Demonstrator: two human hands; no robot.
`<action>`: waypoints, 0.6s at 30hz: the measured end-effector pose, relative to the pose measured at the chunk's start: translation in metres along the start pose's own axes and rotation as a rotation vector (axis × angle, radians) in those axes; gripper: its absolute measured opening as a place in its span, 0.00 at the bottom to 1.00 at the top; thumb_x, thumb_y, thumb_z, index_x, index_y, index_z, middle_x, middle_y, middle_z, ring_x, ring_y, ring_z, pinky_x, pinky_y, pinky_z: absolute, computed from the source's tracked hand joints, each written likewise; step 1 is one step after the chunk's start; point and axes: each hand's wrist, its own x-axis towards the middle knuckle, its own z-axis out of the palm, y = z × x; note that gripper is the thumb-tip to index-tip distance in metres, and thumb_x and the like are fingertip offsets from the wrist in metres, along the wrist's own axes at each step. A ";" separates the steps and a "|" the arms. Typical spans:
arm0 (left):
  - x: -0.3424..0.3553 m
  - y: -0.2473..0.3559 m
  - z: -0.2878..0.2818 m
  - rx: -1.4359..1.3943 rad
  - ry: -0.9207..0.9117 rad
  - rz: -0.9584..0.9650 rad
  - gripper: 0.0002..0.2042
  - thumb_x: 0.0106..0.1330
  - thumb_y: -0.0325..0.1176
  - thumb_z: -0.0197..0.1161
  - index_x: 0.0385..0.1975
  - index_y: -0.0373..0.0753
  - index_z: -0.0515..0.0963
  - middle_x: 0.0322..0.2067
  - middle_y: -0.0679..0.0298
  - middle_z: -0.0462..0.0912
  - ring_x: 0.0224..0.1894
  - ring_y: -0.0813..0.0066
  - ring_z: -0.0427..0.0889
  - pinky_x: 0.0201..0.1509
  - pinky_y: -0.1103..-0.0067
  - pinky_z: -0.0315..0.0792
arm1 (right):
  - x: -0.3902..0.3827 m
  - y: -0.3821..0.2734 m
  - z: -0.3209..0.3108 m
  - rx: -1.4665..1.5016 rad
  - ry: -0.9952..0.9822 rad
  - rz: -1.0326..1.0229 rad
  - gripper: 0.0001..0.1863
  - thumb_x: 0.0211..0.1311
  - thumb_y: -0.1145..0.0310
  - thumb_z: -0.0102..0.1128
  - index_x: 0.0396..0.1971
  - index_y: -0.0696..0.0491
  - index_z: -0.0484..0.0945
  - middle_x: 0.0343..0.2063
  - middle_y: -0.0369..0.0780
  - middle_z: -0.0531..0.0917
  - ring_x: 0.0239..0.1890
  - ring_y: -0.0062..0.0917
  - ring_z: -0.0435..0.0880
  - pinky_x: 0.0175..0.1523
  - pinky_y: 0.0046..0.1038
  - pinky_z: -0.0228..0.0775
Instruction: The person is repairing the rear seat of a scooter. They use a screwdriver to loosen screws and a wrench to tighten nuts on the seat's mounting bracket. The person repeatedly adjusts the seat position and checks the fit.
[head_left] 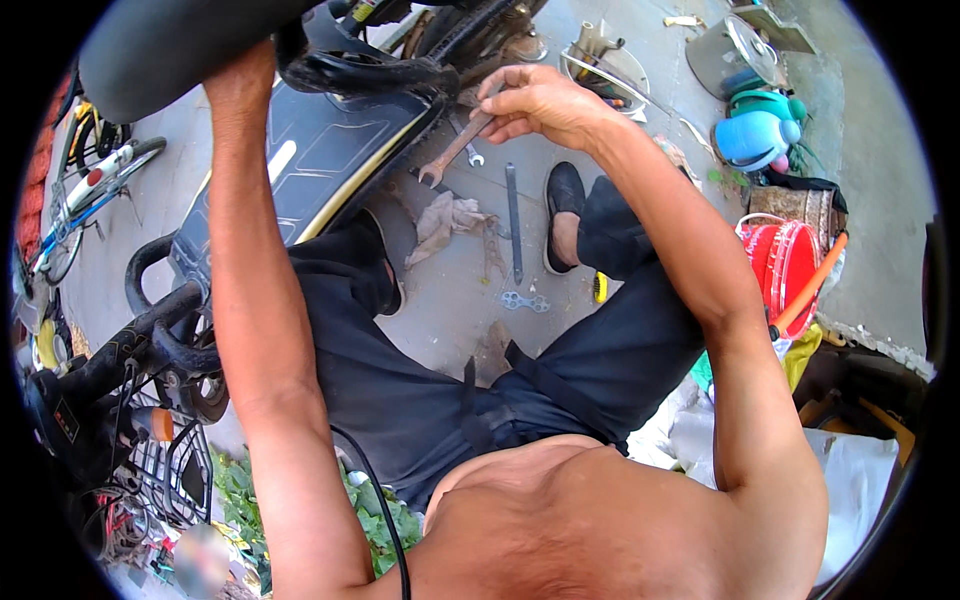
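My right hand (540,103) is closed round the handle of an open-ended wrench (458,148), its jaw pointing down and left beside the scooter (335,150). My left hand (243,68) reaches under the black seat (160,60); the seat hides its fingers. On the ground below the held wrench lie a second wrench (474,155), partly covered, and a crumpled pale rag (447,222). A long dark metal bar (514,225) rests near my right shoe (564,205). A grey multi-hole wrench (525,301) lies just below the bar's end.
A white bucket of tools (610,75) stands beyond my right hand. To the right are a metal pot (733,58), a blue jug (752,139) and a red bucket (795,275) with an orange handle (818,280) across it. A bicycle (95,190) stands at far left.
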 end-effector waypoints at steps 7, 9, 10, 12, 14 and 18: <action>0.032 0.075 -0.050 -0.356 0.069 -0.267 0.14 0.63 0.31 0.59 0.48 0.36 0.78 0.45 0.52 0.81 0.51 0.52 0.77 0.58 0.63 0.65 | -0.009 -0.009 0.001 0.212 -0.154 0.025 0.11 0.59 0.71 0.65 0.37 0.57 0.72 0.45 0.45 0.78 0.43 0.30 0.84 0.48 0.24 0.81; 0.029 0.069 -0.046 -0.383 0.086 -0.240 0.15 0.63 0.30 0.59 0.50 0.36 0.76 0.48 0.50 0.79 0.53 0.50 0.75 0.59 0.64 0.65 | -0.012 -0.023 0.012 0.363 -0.123 -0.089 0.10 0.59 0.74 0.64 0.38 0.57 0.72 0.46 0.45 0.77 0.44 0.32 0.84 0.47 0.24 0.82; 0.029 0.070 -0.044 -0.380 0.097 -0.259 0.16 0.63 0.34 0.60 0.50 0.36 0.76 0.49 0.50 0.79 0.54 0.51 0.75 0.59 0.64 0.64 | -0.010 -0.026 0.010 0.424 -0.117 -0.153 0.10 0.59 0.74 0.63 0.38 0.57 0.72 0.45 0.44 0.78 0.43 0.32 0.84 0.47 0.24 0.82; 0.028 0.070 -0.042 -0.392 0.117 -0.294 0.18 0.64 0.37 0.60 0.51 0.36 0.76 0.49 0.51 0.79 0.55 0.51 0.75 0.60 0.64 0.64 | -0.008 -0.038 0.013 0.515 -0.105 -0.216 0.11 0.59 0.76 0.63 0.40 0.57 0.73 0.42 0.44 0.79 0.41 0.32 0.85 0.45 0.24 0.83; 0.028 0.073 -0.047 -0.437 0.120 -0.336 0.18 0.64 0.38 0.60 0.51 0.36 0.76 0.49 0.51 0.79 0.55 0.52 0.75 0.60 0.64 0.64 | -0.008 -0.047 0.025 0.580 -0.094 -0.227 0.13 0.59 0.76 0.63 0.44 0.57 0.75 0.39 0.42 0.82 0.40 0.31 0.86 0.45 0.24 0.83; 0.035 0.080 -0.051 -0.552 0.118 -0.399 0.18 0.64 0.38 0.60 0.51 0.36 0.75 0.50 0.52 0.79 0.55 0.52 0.75 0.60 0.64 0.64 | 0.009 -0.057 0.040 0.742 -0.065 -0.318 0.15 0.60 0.78 0.61 0.47 0.58 0.77 0.40 0.43 0.83 0.43 0.31 0.84 0.50 0.27 0.80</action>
